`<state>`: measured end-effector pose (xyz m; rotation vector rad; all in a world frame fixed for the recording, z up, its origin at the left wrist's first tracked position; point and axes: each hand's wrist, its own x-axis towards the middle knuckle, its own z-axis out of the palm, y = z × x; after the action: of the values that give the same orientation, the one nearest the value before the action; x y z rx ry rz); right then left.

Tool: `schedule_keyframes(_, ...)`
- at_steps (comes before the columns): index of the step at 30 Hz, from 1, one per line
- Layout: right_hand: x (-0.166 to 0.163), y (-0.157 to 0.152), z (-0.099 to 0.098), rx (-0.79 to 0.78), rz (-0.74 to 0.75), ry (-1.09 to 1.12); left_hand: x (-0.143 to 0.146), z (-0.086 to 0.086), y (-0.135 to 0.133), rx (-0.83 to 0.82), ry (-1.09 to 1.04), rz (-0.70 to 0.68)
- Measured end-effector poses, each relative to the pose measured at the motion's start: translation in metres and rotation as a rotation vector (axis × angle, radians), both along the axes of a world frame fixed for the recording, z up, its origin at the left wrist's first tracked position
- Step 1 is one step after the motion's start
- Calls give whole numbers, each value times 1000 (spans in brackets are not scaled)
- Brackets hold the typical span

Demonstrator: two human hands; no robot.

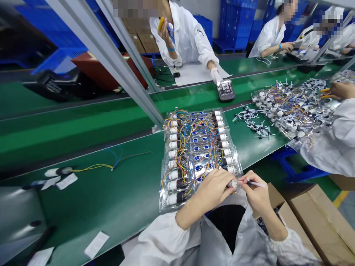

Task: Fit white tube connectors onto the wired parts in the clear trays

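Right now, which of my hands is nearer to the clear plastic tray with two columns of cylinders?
Left. Your left hand is at the near right part of the tray; your right hand is farther right, mostly past its edge.

One view, and it comes from up at head height: the camera rides on the wearer, facing forward and steeply down past the white coat (169,240). And look how close we are, with the left hand (213,184) and right hand (256,190) right there in the near part, a little right of the middle! Beyond, it takes in the clear tray (163,201), the green bench (133,192), all the way to a co-worker (185,33) on the far side. Wide look, too: a metal post (108,61) leans hard at far left, the bench runs slantwise, and a cardboard box (318,218) sits near right.
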<state>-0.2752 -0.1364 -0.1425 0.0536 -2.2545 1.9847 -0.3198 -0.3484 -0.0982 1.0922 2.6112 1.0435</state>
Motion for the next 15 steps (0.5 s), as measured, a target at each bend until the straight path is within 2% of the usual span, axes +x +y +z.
schedule_keyframes(6, 4, -2, -4, 3, -16, -11, 0, -2, -2, -23, 13, -17)
schedule_keyframes(11, 9, -12, -10, -170, -120, -125, -1, -6, -3, 2, 32, -17)
schedule_keyframes(15, 10, -17, -13, -190, -143, -109, -1, -6, -3, -1, 4, 5)
